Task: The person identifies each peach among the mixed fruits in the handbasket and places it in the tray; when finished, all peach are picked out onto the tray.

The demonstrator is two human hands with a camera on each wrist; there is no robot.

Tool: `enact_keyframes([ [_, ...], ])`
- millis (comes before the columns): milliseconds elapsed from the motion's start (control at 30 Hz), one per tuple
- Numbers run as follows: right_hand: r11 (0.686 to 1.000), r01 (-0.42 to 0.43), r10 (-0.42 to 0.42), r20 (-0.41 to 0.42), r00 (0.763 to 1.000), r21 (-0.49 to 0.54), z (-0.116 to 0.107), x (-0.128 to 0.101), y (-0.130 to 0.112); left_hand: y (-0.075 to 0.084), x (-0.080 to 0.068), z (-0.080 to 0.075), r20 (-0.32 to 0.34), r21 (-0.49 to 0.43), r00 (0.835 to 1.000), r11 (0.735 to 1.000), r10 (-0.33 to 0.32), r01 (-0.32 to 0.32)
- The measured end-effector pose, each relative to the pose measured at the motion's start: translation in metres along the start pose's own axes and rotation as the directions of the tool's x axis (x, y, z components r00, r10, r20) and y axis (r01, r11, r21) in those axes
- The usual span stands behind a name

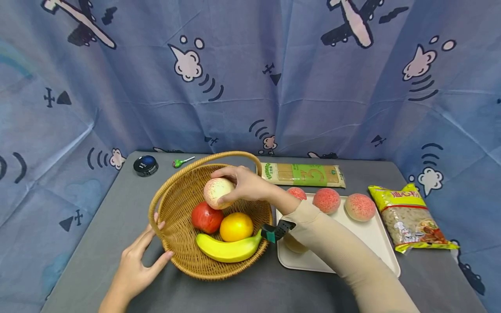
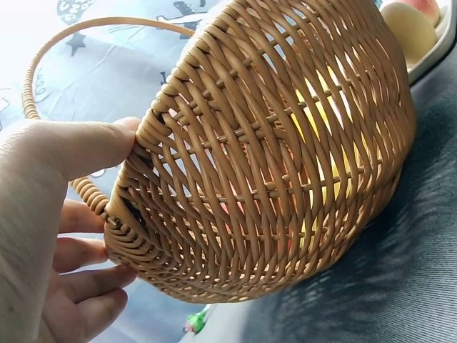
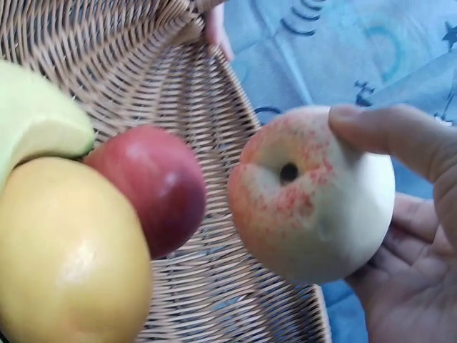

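Note:
A wicker basket (image 1: pixel 184 265) with an arched handle stands on the grey table. Inside it lie a red apple (image 1: pixel 207 217), an orange (image 1: pixel 236 227) and a yellow banana (image 1: pixel 228 248). Over the basket, my right hand (image 1: pixel 250 184) holds a pale peach (image 1: pixel 217 193) with red speckles, thumb on one side and fingers on the other; in the right wrist view the peach (image 3: pixel 307 207) shows a dark hole in its dimple. My left hand (image 1: pixel 135 263) grips the basket's left rim beside the handle's base. In the left wrist view its thumb (image 2: pixel 100 146) rests on the woven edge.
Right of the basket, a white tray (image 1: pixel 368 243) bears several peaches, partly hidden by my right arm. Behind lies a noodle packet (image 1: pixel 301 174); a yellow bag (image 1: pixel 411 219) lies at the right. A round black tin (image 1: pixel 145 166) and a green lollipop (image 1: pixel 180 163) are at the back left.

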State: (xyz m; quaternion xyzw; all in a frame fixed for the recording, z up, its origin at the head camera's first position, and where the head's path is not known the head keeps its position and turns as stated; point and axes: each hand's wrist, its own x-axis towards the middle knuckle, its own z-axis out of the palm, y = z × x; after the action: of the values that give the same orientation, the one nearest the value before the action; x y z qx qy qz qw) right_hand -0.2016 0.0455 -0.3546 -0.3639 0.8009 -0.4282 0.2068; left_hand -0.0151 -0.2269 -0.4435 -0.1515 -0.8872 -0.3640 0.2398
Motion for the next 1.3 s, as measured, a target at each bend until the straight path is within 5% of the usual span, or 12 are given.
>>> enact_keyframes([
  [267,0.956,0.181,-0.175,-0.048,0.983,0.233,-0.002,-0.028,-0.010,-0.001,-0.002,0.000,0.003,0.018,1.000,1.000,-0.015,0.015],
  [800,0.872,0.368,-0.277,-0.295,0.914,0.322,-0.010,-0.113,0.006,0.001,-0.001,-0.001,-0.019,0.003,1.000,1.000,0.009,-0.009],
  [967,0.868,0.397,-0.268,-0.391,0.881,0.298,-0.013,-0.144,0.020,0.002,0.000,-0.001,-0.016,-0.001,1.000,1.000,0.008,-0.008],
  [1200,0.828,0.483,-0.279,-0.538,0.795,0.284,-0.019,-0.189,0.043,0.001,-0.001,-0.001,0.005,-0.006,1.000,1.000,-0.004,0.004],
  [1300,0.858,0.440,-0.214,-0.594,0.775,0.264,-0.022,-0.209,0.053,0.000,-0.001,-0.001,0.015,-0.007,1.000,1.000,-0.009,0.009],
])
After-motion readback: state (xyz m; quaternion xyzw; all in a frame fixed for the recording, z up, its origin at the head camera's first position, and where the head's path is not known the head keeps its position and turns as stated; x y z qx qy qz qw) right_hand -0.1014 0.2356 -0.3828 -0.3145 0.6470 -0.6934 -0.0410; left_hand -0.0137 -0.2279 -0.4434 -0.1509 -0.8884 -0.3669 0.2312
